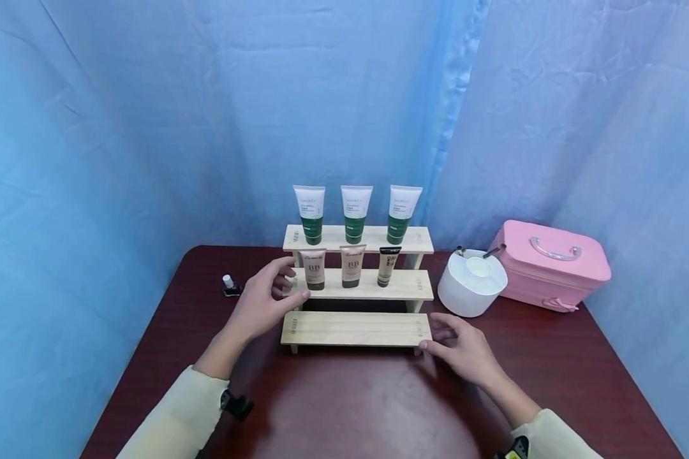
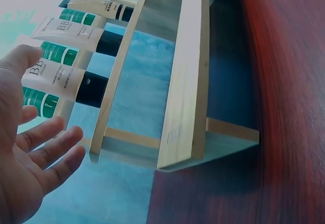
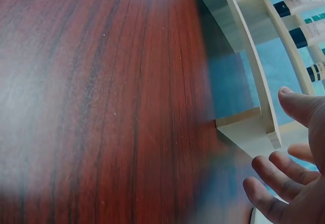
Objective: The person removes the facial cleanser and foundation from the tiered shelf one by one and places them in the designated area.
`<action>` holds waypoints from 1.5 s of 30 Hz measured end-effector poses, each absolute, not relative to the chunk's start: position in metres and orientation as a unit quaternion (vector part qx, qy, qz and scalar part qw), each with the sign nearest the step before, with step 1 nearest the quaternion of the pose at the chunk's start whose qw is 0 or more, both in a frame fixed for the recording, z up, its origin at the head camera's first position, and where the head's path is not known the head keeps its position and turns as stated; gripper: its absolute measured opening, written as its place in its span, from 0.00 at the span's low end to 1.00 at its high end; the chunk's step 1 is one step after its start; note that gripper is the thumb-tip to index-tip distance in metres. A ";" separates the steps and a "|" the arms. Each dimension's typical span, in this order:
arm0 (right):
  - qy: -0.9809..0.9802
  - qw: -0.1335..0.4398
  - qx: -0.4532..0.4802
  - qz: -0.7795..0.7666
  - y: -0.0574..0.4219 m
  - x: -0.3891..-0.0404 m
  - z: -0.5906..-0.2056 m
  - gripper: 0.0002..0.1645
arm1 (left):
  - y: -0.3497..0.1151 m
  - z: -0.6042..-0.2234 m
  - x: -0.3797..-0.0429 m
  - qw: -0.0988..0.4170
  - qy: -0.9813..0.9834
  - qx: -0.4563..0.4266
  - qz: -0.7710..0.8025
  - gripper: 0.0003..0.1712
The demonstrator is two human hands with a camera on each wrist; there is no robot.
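Observation:
A three-step wooden rack [image 1: 356, 329] stands on the table. My left hand [image 1: 264, 298] is by the left end of its middle step, thumb and fingers spread around nothing, close to a pink BB cream tube [image 1: 314, 271]. Beside that tube stand another pink BB tube [image 1: 351, 268] and a small beige tube with a black end [image 1: 387, 268]. Three white-and-green tubes, the middle one [image 1: 356, 213] among them, stand on the top step. At the bottom step's right end my right hand [image 1: 464, 349] has its fingers spread and holds nothing; the right wrist view shows its thumb [image 3: 294, 102] near the rack.
Right of the rack stands a white round holder [image 1: 465, 299] with dark-tipped sticks, and behind it a pink case [image 1: 557, 261] with a handle. A small dark bottle with a white cap [image 1: 229, 285] is at the left. Blue curtains [image 1: 321, 115] surround the dark red table [image 1: 367, 401].

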State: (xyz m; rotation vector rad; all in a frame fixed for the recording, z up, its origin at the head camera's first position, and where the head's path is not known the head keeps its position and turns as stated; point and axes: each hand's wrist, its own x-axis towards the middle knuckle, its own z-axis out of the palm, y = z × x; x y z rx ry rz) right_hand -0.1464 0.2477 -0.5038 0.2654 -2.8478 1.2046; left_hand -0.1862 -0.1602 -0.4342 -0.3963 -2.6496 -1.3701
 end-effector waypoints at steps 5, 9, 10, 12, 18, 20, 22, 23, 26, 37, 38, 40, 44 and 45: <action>-0.914 0.011 0.080 0.397 0.245 -0.148 -0.505 0.35 | -0.154 -0.433 -0.190 0.064 -0.873 -0.135 -0.465 0.37; -0.913 0.006 0.078 0.399 0.242 -0.150 -0.504 0.34 | -0.150 -0.431 -0.193 0.061 -0.875 -0.130 -0.462 0.34; -0.913 0.005 0.078 0.399 0.242 -0.150 -0.504 0.34 | -0.149 -0.431 -0.194 0.059 -0.876 -0.129 -0.462 0.34; -0.913 0.002 0.079 0.401 0.241 -0.150 -0.504 0.34 | -0.148 -0.431 -0.195 0.054 -0.876 -0.126 -0.462 0.33; -0.907 -0.010 0.065 0.416 0.243 -0.151 -0.505 0.33 | -0.147 -0.431 -0.198 0.047 -0.878 -0.122 -0.460 0.29; -0.903 -0.019 0.056 0.427 0.244 -0.152 -0.505 0.33 | -0.146 -0.430 -0.198 0.048 -0.879 -0.121 -0.459 0.28; -0.898 -0.028 0.043 0.437 0.245 -0.153 -0.504 0.32 | -0.145 -0.429 -0.199 0.047 -0.880 -0.119 -0.457 0.27; -0.895 -0.033 0.038 0.443 0.245 -0.154 -0.505 0.33 | -0.144 -0.429 -0.199 0.047 -0.881 -0.117 -0.457 0.26; -0.889 -0.042 0.022 0.455 0.246 -0.155 -0.506 0.33 | -0.143 -0.430 -0.201 0.047 -0.881 -0.110 -0.457 0.25; -0.868 -0.064 -0.007 0.492 0.243 -0.154 -0.505 0.35 | -0.140 -0.428 -0.202 0.056 -0.875 -0.086 -0.473 0.17; -0.869 -0.064 -0.007 0.491 0.243 -0.154 -0.504 0.36 | -0.140 -0.428 -0.202 0.056 -0.876 -0.088 -0.471 0.16; -0.869 -0.064 -0.009 0.490 0.242 -0.153 -0.502 0.35 | -0.139 -0.427 -0.202 0.056 -0.877 -0.089 -0.468 0.14; -0.870 -0.065 -0.013 0.489 0.242 -0.152 -0.500 0.35 | -0.138 -0.426 -0.200 0.060 -0.878 -0.093 -0.465 0.13; -0.870 -0.065 -0.014 0.488 0.242 -0.152 -0.500 0.35 | -0.138 -0.426 -0.200 0.063 -0.877 -0.094 -0.467 0.13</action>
